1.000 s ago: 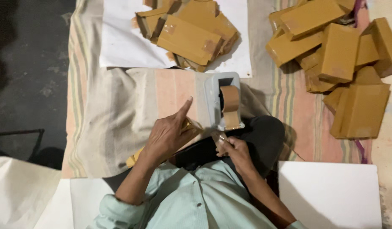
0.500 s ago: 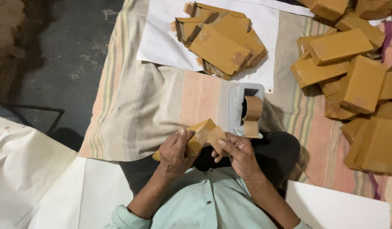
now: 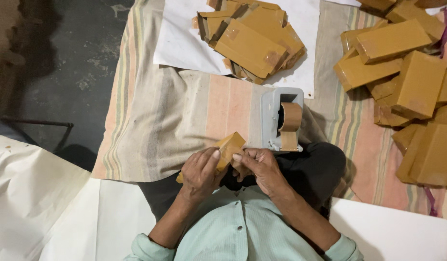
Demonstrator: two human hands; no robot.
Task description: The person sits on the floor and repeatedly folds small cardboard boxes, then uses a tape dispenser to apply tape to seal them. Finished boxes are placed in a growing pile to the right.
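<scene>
A small brown box (image 3: 228,149) is gripped in both hands over the lap.

The left hand (image 3: 200,173) is closed around its lower end, while the right hand (image 3: 259,165) pinches its edge; sealing appears underway, so tape from the dispenser (image 3: 281,120) just beside would be needed.

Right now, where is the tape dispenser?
In the head view, the grey tape dispenser sits on the striped cloth, just above the right hand, below the white sheet.

Tape dispenser (image 3: 280,120) on striped cloth (image 3: 185,116): flat box pile (image 3: 250,41) on white sheet (image 3: 182,41) behind it, wrapped boxes (image 3: 402,72) right, held box (image 3: 228,147) just left-front.
</scene>
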